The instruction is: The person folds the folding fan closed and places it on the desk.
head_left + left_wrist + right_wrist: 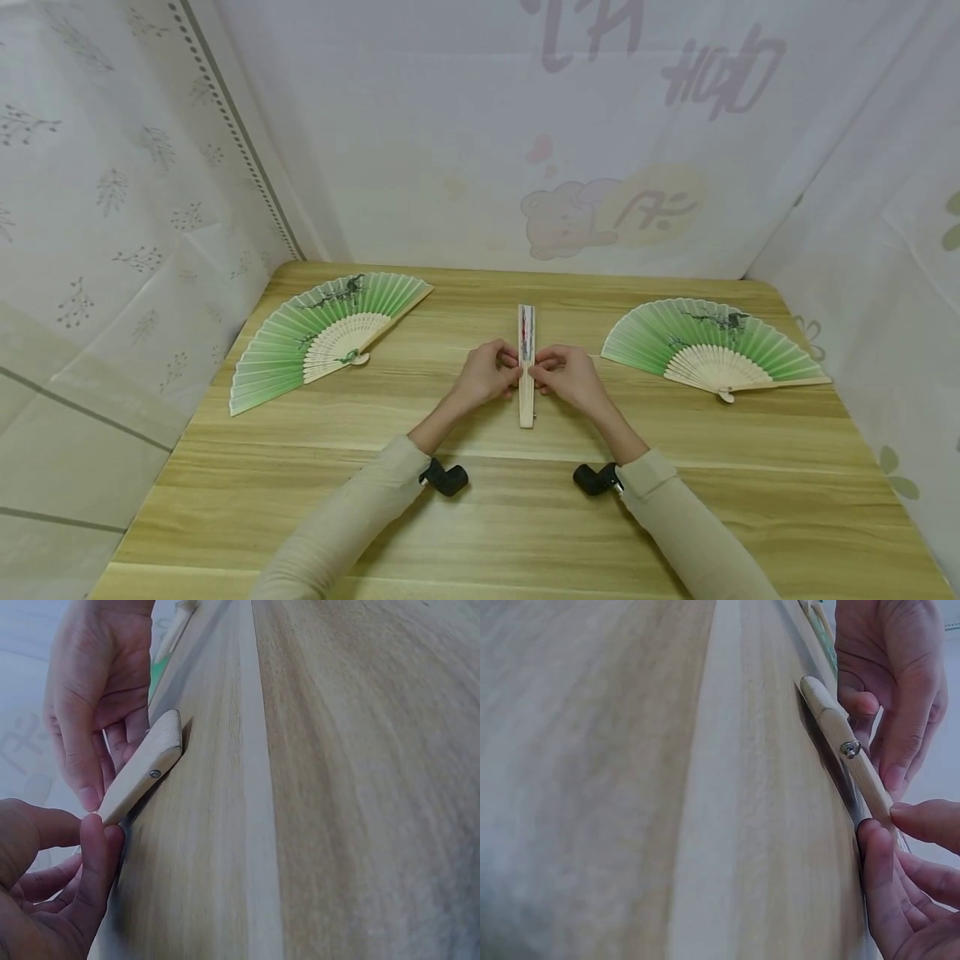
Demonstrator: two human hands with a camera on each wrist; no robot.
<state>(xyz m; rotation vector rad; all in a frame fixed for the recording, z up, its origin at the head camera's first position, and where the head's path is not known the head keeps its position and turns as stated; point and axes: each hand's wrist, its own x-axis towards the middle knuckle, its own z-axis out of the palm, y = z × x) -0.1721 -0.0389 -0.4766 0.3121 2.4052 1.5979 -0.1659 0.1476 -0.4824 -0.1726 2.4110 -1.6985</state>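
A folded hand fan (527,400) stands lengthwise between my two hands at the middle of the table, its pale wooden ribs toward me and a strip of printed fabric at its far end. My left hand (486,372) pinches its left side; my right hand (572,377) pinches the right side at about the same height. In the left wrist view, the fan's rounded wooden end (154,757) with its metal rivet points back from the fingertips, low over the table. The right wrist view shows the rivet (850,749) from the other side.
An open green fan (285,342) with a dark branch print lies at the left of the wooden table (495,533). Another open green fan (712,333) lies at the right. White printed curtains (420,150) hang behind and on both sides.
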